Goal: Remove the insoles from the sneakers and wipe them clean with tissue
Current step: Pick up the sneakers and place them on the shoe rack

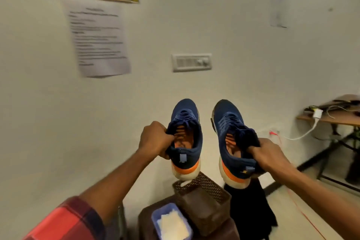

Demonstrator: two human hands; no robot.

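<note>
Navy mesh on 2 sneakers, left sneaker (190, 121) and right sneaker (228, 121): orange heel bands, white soles, orange insoles (183, 138) still inside. Both hang in air side by side, not touching, near the wall (253, 64), above a brown basket (204, 183) and a blue tray (155, 214) of tissue (172, 224). Left hand (155, 139) pinches its shoe's collar; right hand (269, 154) grips the other's. Arms are stretched forward.
</note>
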